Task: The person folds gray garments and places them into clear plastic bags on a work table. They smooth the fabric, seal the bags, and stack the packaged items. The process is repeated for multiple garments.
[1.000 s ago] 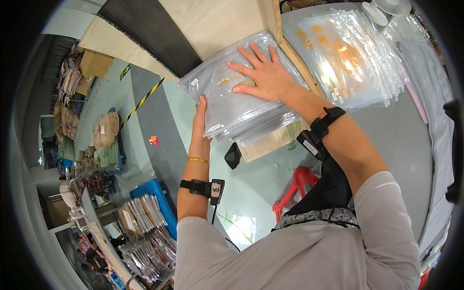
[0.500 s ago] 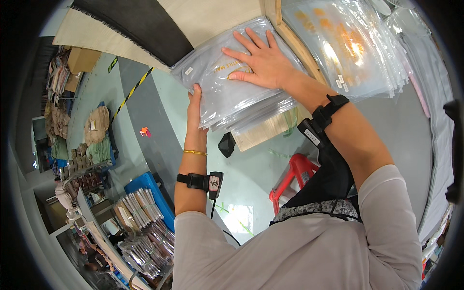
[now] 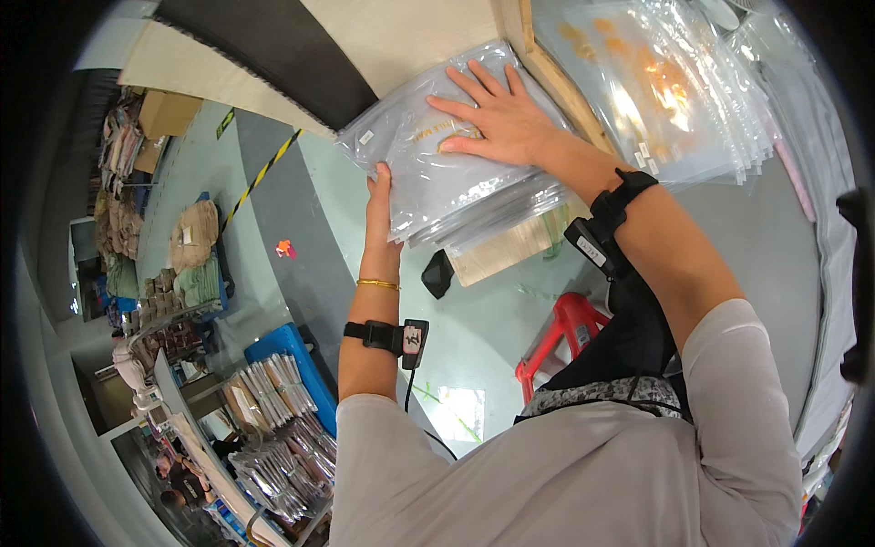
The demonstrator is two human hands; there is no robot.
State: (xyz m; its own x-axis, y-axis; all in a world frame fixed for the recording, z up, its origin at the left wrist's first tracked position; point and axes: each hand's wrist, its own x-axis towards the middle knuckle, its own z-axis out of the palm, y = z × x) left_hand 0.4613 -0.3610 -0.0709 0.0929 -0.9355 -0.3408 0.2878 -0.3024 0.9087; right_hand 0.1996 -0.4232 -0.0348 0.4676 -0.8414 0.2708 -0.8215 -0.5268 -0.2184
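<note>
Bracing a stack of clear plastic bags [image 3: 456,187] at upper centre, both hands on it. Right hand [image 3: 510,128] lies flat on the top bag, fingers spread wide, gripping nothing; my read: pinning slick film so layers don't slide. Left hand [image 3: 378,205] is at the stack's lower-left edge, thumb showing, other fingers hidden (can't tell if it's pinching or just propping). Probably acts as a side stop to keep edges lined up.

Stack sits against plywood panels [image 3: 419,46] with a black strip [image 3: 283,59] at the top, wooden rail [image 3: 570,96] along its right side. Likely that corner serves as a fence. Lower bag edges fan out toward the wearer; plywood board [image 3: 497,260] shows below them.

Upper right: second bag stack [image 3: 679,137], fanned, glare on top, on a grey table [image 3: 752,246].

Room: pale green floor [image 3: 474,337], dark grey lane [image 3: 287,201] with yellow-black tape [image 3: 262,178] at left. Red plastic stool [image 3: 567,314] right of centre. Lower left: bagged goods [image 3: 273,456] packed beside a blue bin [image 3: 290,342]. Cardboard box [image 3: 169,114], upper left.
</note>
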